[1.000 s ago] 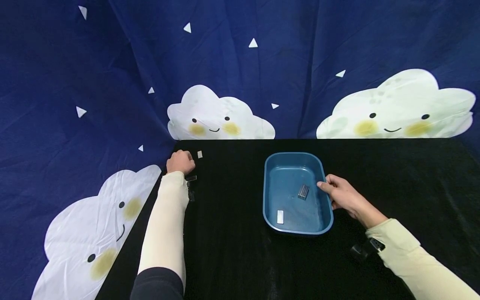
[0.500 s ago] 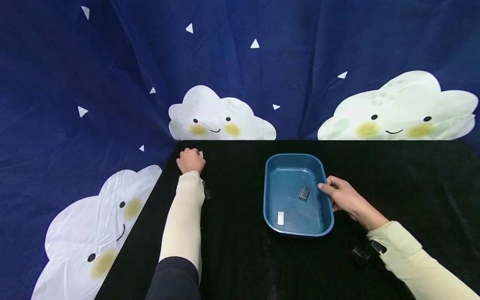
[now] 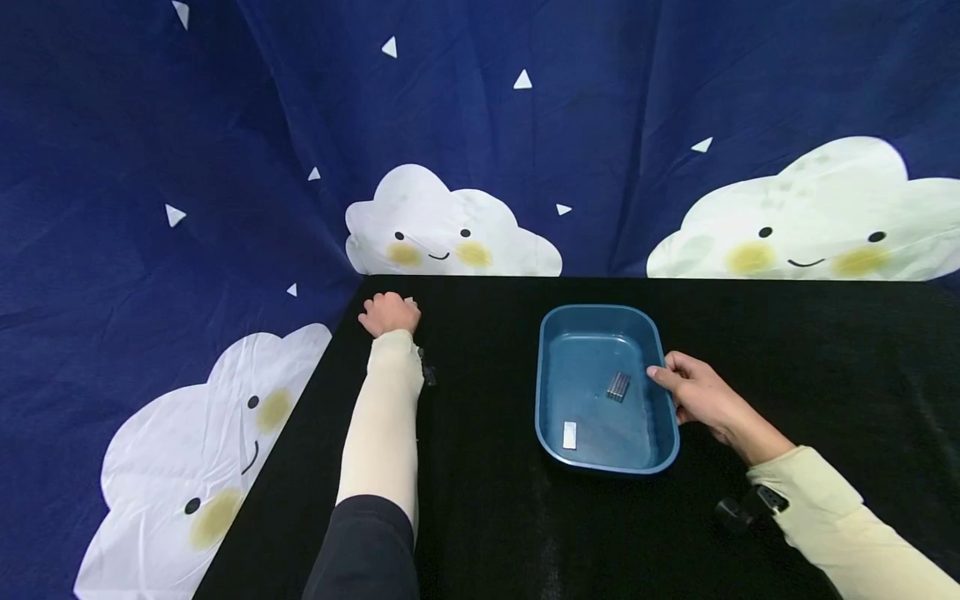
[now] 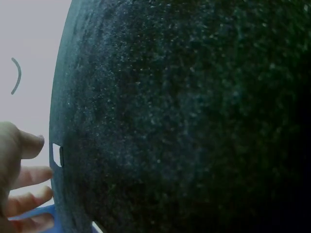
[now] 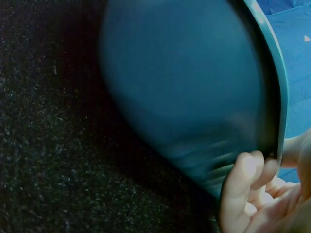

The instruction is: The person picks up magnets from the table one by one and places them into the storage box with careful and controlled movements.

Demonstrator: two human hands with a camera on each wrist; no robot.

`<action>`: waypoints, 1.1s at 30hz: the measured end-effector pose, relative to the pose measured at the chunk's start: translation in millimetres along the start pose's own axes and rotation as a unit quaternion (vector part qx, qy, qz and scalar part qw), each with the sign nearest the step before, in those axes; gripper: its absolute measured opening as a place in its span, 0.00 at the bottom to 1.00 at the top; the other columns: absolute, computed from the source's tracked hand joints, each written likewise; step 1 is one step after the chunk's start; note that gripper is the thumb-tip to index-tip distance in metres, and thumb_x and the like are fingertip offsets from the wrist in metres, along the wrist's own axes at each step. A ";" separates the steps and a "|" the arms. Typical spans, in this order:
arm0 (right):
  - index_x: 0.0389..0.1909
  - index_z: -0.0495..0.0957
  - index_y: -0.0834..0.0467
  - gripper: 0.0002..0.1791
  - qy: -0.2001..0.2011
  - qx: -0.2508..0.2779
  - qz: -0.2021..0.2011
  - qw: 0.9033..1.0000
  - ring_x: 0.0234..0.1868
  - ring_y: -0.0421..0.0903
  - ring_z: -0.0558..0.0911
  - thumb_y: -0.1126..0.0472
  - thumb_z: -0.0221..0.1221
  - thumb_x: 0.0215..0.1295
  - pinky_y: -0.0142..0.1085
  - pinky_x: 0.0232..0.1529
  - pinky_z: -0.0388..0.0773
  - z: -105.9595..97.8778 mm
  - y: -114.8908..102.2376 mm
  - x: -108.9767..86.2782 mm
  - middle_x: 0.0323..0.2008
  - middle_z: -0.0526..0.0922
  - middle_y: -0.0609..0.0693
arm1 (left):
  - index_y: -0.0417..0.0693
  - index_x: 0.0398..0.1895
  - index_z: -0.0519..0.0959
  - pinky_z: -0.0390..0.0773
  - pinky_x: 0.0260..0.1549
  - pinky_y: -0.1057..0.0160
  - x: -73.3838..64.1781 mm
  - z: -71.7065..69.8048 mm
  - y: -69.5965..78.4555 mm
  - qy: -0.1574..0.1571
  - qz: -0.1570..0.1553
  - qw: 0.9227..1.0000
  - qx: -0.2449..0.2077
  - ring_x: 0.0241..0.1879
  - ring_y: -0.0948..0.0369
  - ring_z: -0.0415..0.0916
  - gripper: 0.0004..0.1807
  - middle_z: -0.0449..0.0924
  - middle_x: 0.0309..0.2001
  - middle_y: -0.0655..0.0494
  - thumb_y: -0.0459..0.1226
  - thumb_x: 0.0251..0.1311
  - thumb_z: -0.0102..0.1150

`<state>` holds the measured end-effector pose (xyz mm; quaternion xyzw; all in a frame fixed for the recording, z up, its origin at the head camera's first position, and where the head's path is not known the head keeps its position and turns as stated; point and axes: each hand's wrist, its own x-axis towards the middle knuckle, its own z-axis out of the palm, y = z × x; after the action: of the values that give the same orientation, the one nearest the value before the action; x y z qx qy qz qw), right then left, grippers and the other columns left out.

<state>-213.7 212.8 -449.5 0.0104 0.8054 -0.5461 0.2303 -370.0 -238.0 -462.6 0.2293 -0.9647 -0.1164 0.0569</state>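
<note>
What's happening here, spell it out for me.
A person's right hand grips a blue tray by its right rim. In the tray lie some small grey sticks and a pale rectangle. The left hand is at the black table's far left, close to a small white piece but not gripping it.

Free tabletop between left fingers and tray, right fingers blocking its right side, curtain behind

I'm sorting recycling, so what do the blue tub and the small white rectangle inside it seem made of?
Blue tub: probably plastic, smooth and satiny; its rounded corners and soft sheen suggest that. White rectangle: pale, flat, smooth-looking, perhaps plastic or metal; too small to tell.
</note>
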 end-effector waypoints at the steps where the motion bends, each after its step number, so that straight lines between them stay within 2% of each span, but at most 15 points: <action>1: 0.39 0.65 0.52 0.12 0.000 0.000 0.000 1.000 0.30 0.44 0.81 0.48 0.45 0.77 0.38 0.31 0.82 0.0 -0.3 0.0 0.33 0.74 0.48 | 0.37 0.54 0.79 0.68 0.59 0.41 0.1 0.4 0.3 -0.007 -0.004 1.000 0.003 0.59 0.43 0.70 0.26 0.78 0.57 0.40 0.49 0.64 0.54; 4: 0.39 0.65 0.52 0.12 0.001 0.002 0.003 1.000 0.29 0.45 0.81 0.48 0.45 0.77 0.38 0.31 0.82 0.0 -1.1 -0.6 0.33 0.74 0.49 | 0.38 0.56 0.78 0.68 0.59 0.41 -0.1 2.7 0.2 -0.025 -0.012 1.000 0.008 0.60 0.43 0.70 0.28 0.78 0.58 0.40 0.50 0.63 0.54; 11: 0.40 0.65 0.52 0.12 0.001 0.008 0.000 1.000 0.29 0.45 0.81 0.48 0.45 0.77 0.39 0.31 0.83 1.0 -1.3 -0.3 0.31 0.74 0.48 | 0.37 0.54 0.79 0.68 0.59 0.40 7.9 5.8 0.1 -0.010 -0.030 0.999 -0.007 0.59 0.43 0.70 0.27 0.77 0.57 0.40 0.51 0.68 0.49; 19: 0.39 0.65 0.52 0.12 0.001 0.009 0.000 1.000 0.27 0.44 0.80 0.48 0.45 0.77 0.38 0.29 0.81 -0.9 0.0 -1.3 0.29 0.73 0.47 | 0.37 0.58 0.77 0.67 0.61 0.40 13.1 8.5 1.5 -0.044 -0.033 0.999 -0.004 0.61 0.43 0.68 0.26 0.76 0.60 0.40 0.48 0.67 0.50; 26: 0.38 0.65 0.52 0.12 0.007 -0.008 0.001 1.000 0.26 0.44 0.79 0.48 0.45 0.77 0.36 0.28 0.80 -0.2 -2.8 -1.9 0.28 0.73 0.47 | 0.37 0.57 0.77 0.67 0.61 0.39 15.9 8.1 -1.3 -0.028 -0.029 0.999 -0.016 0.61 0.42 0.69 0.29 0.76 0.59 0.40 0.52 0.69 0.49; 30: 0.38 0.65 0.53 0.12 0.010 -0.014 0.005 1.000 0.26 0.45 0.78 0.49 0.45 0.77 0.37 0.27 0.79 1.1 -3.4 -3.2 0.27 0.72 0.47 | 0.38 0.57 0.77 0.66 0.61 0.40 16.0 13.5 -1.8 -0.036 -0.038 0.998 -0.019 0.61 0.44 0.69 0.26 0.76 0.60 0.41 0.48 0.66 0.53; 33: 0.37 0.65 0.53 0.12 0.018 -0.015 0.004 1.000 0.26 0.46 0.78 0.49 0.45 0.77 0.37 0.27 0.79 2.0 -3.5 -4.2 0.27 0.71 0.47 | 0.38 0.56 0.77 0.66 0.61 0.41 16.6 15.9 0.6 -0.037 -0.034 0.998 -0.026 0.61 0.44 0.69 0.24 0.76 0.59 0.41 0.43 0.62 0.56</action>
<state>-210.2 210.6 -445.5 0.0197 0.8174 -0.5327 0.2183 -387.5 -242.0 -477.0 0.2563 -0.9544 -0.1513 0.0227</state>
